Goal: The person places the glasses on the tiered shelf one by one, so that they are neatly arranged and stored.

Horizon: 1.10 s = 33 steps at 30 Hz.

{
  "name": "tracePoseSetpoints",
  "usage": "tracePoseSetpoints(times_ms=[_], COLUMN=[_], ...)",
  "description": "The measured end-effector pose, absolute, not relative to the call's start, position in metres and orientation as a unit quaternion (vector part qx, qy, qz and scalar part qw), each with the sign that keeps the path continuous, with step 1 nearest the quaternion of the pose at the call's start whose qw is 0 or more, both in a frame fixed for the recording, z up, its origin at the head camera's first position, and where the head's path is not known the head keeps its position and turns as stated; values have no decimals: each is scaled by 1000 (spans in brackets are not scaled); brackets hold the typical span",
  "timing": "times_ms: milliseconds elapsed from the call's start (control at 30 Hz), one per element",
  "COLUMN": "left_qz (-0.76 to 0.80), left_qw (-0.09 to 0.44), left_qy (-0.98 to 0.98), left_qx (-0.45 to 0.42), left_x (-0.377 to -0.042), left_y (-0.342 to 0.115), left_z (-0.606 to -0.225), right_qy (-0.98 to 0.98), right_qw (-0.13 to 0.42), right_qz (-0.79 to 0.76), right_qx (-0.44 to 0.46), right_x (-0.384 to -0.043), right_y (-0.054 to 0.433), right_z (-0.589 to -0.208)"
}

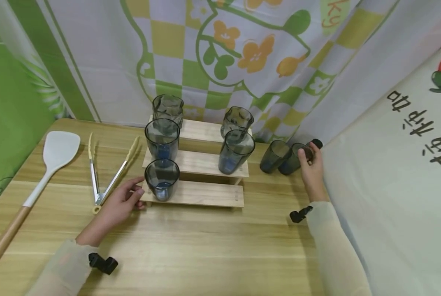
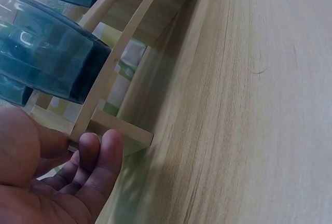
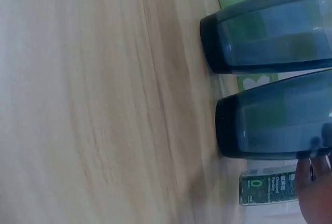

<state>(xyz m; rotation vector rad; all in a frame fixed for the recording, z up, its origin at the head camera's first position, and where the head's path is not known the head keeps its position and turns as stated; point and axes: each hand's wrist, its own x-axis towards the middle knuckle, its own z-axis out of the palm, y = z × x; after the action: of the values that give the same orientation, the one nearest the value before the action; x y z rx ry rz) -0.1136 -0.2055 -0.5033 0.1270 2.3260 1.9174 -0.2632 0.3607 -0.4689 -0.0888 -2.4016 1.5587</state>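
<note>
A three-step wooden rack stands mid-table. On its lowest step, at the left end, sits a dark tinted glass. My left hand pinches that step's left end, thumb and fingers about the board in the left wrist view. Two more tinted glasses stand on the table right of the rack: one glass and, beside it, another glass. My right hand holds the latter near its rim on the right side. Some of the right fingers are hidden behind the glass.
The middle step bears a left glass and a right glass; wavy glasses stand on the top step. A green-labelled parsley jar is beside my right hand. Tongs and a white spatula lie left.
</note>
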Motion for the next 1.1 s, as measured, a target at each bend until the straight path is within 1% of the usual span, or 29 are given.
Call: tracePoseSetpoints(times_ms=[100, 333, 567, 633, 833, 967, 1100], left_qz=[632, 638, 642, 641, 640, 637, 633], left_qw=[59, 58, 59, 58, 58, 57, 54], left_qy=[772, 767, 763, 764, 765, 767, 771], left_qx=[43, 45, 47, 47, 45, 46, 47], left_x=[-113, -113, -113, -113, -113, -113, -113], left_y=[-206, -206, -205, -205, -206, -206, -206], left_z=[-504, -504, -506, -507, -507, -506, -505], right_qy=[-842, -838, -824, -821, -793, -772, -779], right_qw=[139, 181, 195, 185, 130, 124, 129], right_qz=[520, 514, 530, 539, 595, 622, 613], right_qx=[-38, -41, -50, -40, 18, 32, -2], right_x=[-264, -261, -261, -260, -256, -253, -248], right_y=[361, 360, 363, 365, 367, 365, 364], right_z=[-475, -479, -479, -479, -480, -481, -482])
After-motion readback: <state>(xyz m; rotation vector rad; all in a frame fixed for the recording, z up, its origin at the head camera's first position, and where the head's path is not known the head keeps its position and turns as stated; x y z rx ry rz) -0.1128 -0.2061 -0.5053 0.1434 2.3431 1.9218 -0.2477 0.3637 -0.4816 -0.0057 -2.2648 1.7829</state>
